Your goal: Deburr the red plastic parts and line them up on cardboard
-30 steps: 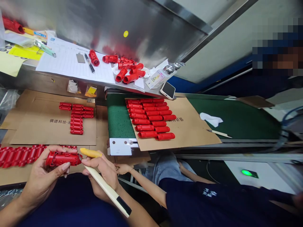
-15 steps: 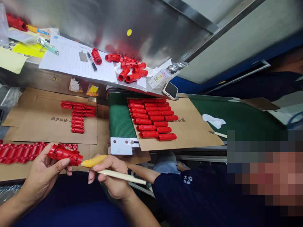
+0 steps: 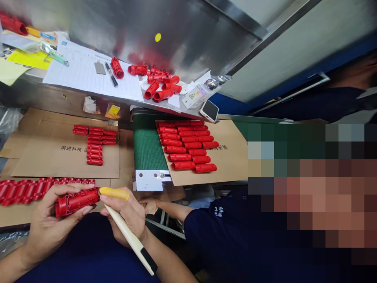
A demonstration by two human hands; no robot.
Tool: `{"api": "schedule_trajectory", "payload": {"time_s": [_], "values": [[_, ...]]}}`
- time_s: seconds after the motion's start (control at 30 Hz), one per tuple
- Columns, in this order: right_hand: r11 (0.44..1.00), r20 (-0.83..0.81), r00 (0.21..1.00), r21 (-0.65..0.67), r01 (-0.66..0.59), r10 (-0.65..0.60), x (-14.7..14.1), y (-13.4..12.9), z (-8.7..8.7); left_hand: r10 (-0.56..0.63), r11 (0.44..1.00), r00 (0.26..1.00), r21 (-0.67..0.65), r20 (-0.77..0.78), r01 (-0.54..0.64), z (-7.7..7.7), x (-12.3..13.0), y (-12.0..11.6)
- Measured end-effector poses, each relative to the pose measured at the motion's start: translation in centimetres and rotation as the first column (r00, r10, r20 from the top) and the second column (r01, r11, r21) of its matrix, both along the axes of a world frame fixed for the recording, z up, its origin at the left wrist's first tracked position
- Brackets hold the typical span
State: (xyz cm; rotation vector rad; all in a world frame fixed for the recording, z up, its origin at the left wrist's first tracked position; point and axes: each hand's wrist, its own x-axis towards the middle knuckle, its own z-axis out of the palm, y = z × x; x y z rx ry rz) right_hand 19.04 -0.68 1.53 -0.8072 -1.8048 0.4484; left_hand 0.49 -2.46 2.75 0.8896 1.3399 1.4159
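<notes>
My left hand (image 3: 48,224) is wrapped round a hollow red plastic housing (image 3: 78,202), held nearly level above my lap with its slotted, ribbed side showing. My right hand (image 3: 128,218) grips a slim cream-handled tool (image 3: 129,237) like a pen; its black butt end points down to the right. A yellow finger cot (image 3: 114,193) covers the right index fingertip, close against the housing's right end. The tool's working tip is hidden there, so its kind cannot be told.
Rows of red housings lie on cardboard (image 3: 229,169) over a green conveyor belt (image 3: 147,147). More red parts rest on the left cardboard (image 3: 47,157). A steel shelf holds papers (image 3: 85,78), a pen (image 3: 111,74) and a phone (image 3: 209,111). A co-worker's arm (image 3: 173,210) reaches in from the right.
The housing has been turned in my left hand to show another side. My right hand has moved slightly left, and the tool's handle has swung to point more steeply downward.
</notes>
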Motion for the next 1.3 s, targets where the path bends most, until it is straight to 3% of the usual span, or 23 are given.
{"api": "schedule_trajectory", "payload": {"time_s": [0.5, 0.77, 0.87, 1.13, 1.3], "values": [[1.000, -0.003, 1.000, -0.005, 0.021, -0.021, 0.2, -0.3, 0.2, -0.013, 1.000, 0.999, -0.003, -0.030, 0.012, -0.6, -0.1, -0.3], [1.000, 0.001, 1.000, 0.005, 0.019, -0.019, 0.0, -0.1, 0.3, -0.124, 0.953, 0.962, 0.241, -0.245, 0.184, -1.6, -1.2, 0.3], [1.000, 0.010, 1.000, 0.004, 0.026, -0.026, 0.1, -0.2, 0.4, -0.120, 0.942, 0.951, 0.269, -0.285, 0.200, -1.7, -1.3, 0.4], [0.999, 0.015, 1.000, -0.032, 0.013, -0.012, 0.2, -0.4, 0.1, -0.113, 0.947, 0.951, 0.258, -0.287, 0.191, -1.9, -1.1, 0.0], [0.993, 0.045, 0.999, -0.115, -0.016, 0.022, 0.4, -0.3, -0.3, -0.117, 0.972, 0.955, 0.165, -0.271, 0.166, -2.9, -1.6, -0.1]]}}
